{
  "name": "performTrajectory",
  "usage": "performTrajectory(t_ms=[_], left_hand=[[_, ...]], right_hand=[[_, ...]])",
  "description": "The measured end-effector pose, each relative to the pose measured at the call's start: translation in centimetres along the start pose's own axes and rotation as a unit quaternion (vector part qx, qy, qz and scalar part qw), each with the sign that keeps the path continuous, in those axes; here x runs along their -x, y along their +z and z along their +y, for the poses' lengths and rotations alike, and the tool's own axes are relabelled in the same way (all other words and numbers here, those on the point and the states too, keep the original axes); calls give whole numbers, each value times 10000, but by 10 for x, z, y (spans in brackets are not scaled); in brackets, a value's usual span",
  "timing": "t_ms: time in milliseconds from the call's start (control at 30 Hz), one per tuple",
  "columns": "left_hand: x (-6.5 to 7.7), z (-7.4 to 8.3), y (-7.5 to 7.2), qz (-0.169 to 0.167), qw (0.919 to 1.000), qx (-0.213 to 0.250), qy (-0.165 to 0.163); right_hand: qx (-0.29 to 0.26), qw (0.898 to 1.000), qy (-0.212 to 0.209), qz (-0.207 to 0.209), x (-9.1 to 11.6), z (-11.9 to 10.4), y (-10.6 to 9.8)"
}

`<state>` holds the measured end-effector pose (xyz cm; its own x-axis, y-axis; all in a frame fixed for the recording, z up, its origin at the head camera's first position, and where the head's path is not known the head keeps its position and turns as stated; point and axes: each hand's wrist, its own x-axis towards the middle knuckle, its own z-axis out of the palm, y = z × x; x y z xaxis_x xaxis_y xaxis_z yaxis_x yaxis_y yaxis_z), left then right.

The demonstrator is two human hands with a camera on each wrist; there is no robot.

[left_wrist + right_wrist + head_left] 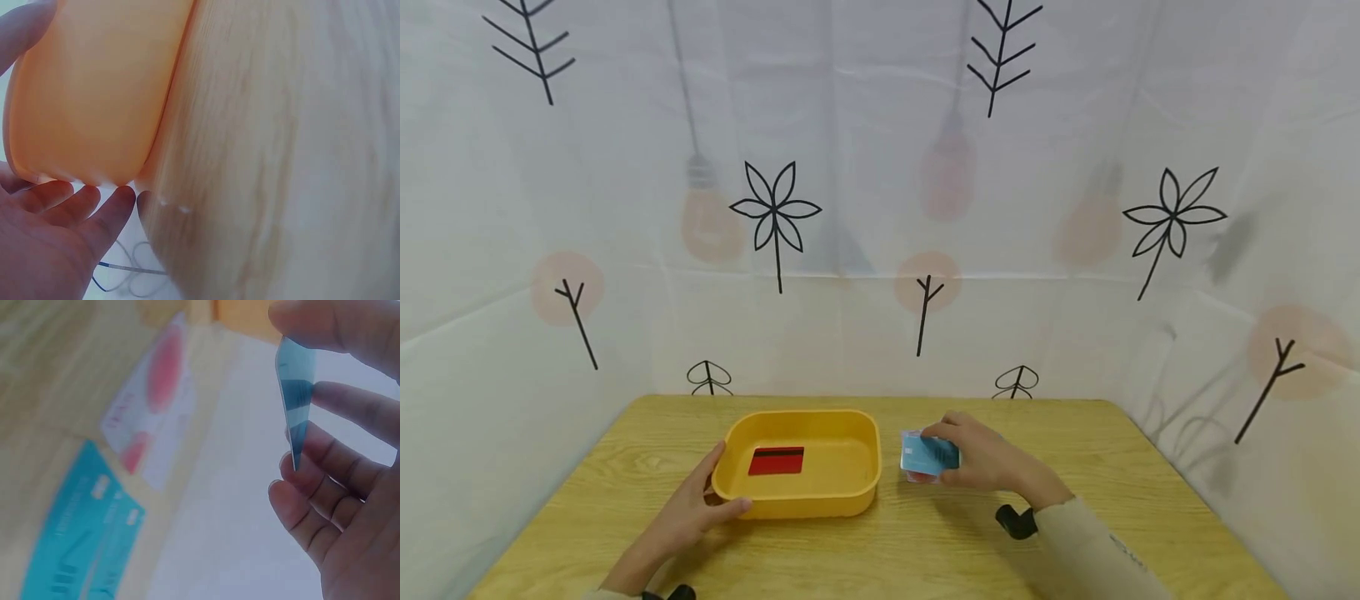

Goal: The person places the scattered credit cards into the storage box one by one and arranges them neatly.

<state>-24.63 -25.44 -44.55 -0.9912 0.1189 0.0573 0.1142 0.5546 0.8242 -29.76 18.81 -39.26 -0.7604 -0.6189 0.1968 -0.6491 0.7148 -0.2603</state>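
Observation:
My left hand [683, 510] holds the left end of a yellow plastic basin [838, 467]. In the left wrist view its fingertips press the basin's end wall, with the thumb by the side. A red card [777, 461] with a dark stripe lies inside on the basin's floor. To the right of the basin, my right hand [988, 454] pinches a blue card [294, 403] by its edges, between thumb and fingers. Below it in the right wrist view lie a white-and-pink card [150, 400] and teal cards [78, 519], overlapping one another.
The wood-grain table [850, 554] carries the basin and cards. A white patterned curtain [865, 167] hangs behind the table and along both sides. Thin cables [134, 265] show beyond the table edge in the left wrist view.

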Motion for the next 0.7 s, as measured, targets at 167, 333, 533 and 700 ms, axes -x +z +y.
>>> performTrajectory(t_ms=[167, 333, 533, 700], left_hand=[[-1, 1, 0, 23, 10000, 27, -9], [-2, 2, 0, 28, 10000, -25, 7], [-1, 2, -1, 6, 10000, 22, 60], [-1, 1, -1, -26, 9999, 47, 85]], right_hand=[[-43, 9999, 121, 10, -10, -6, -13], [-115, 9998, 166, -11, -21, -13, -21], [-36, 10000, 45, -22, -34, -22, -23], [60, 9999, -122, 17, -47, -27, -19]])
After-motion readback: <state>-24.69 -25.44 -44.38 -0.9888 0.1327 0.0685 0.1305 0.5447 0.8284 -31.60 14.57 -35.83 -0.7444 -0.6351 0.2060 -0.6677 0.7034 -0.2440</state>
